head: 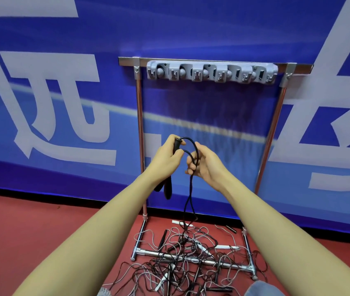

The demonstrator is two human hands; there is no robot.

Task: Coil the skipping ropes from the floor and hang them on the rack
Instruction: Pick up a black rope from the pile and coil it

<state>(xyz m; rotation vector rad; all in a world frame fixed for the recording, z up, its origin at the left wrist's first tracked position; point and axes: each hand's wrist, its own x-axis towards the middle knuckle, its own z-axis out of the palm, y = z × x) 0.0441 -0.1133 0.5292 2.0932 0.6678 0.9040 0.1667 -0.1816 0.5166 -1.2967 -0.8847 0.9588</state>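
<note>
Left hand [166, 155] is wrapped round both black handles [168, 186] of one black rope [189, 201], tops poking out above the fist, ends hanging below the wrist. Right hand [204, 165] has its fingers curled around the cord just beside, a loop arching between the two hands, and the rest trails straight down into the tangled pile of ropes [182, 259] on the red floor [41, 227], spread over the rack's base bar. The grey hook strip [211, 72] up on the rack [139, 129] holds nothing yet. The trick here, I'd say: keep the handles pinned, draw even loops with the right hand, and lift slowly (that trailing cord looks snagged among the others) so the pile doesn't come up with it.
</note>
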